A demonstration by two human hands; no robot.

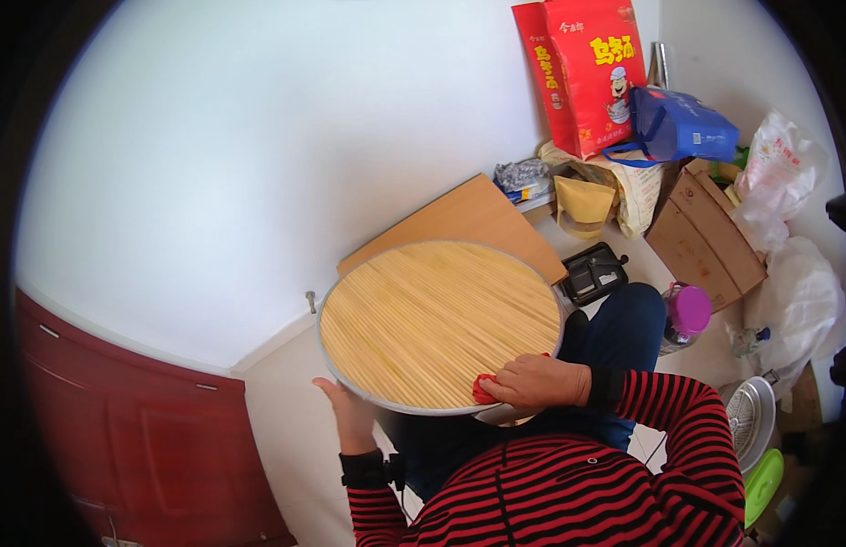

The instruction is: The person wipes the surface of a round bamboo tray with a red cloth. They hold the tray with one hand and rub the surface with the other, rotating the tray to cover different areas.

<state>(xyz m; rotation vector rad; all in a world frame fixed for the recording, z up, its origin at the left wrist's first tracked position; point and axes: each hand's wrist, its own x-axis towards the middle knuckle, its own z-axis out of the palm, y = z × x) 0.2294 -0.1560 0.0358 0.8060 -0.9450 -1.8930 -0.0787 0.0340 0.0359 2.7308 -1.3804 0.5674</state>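
Tilted above my lap is a round slatted board with pale, bamboo-like strips and a grey metal-looking rim. My left hand supports its near-left edge, thumb raised outside the rim and fingers hidden beneath or behind it. Over the near-right part lies my right hand, pinching a crumpled red cloth against the slats close to the rim. A scrap of the cloth also shows past the far side of that hand.
Behind the board, a flat wooden panel leans by the white wall. To the right are a black case, a purple-lidded jar, a cardboard box and bags, including a red one. A dark red door stands left.
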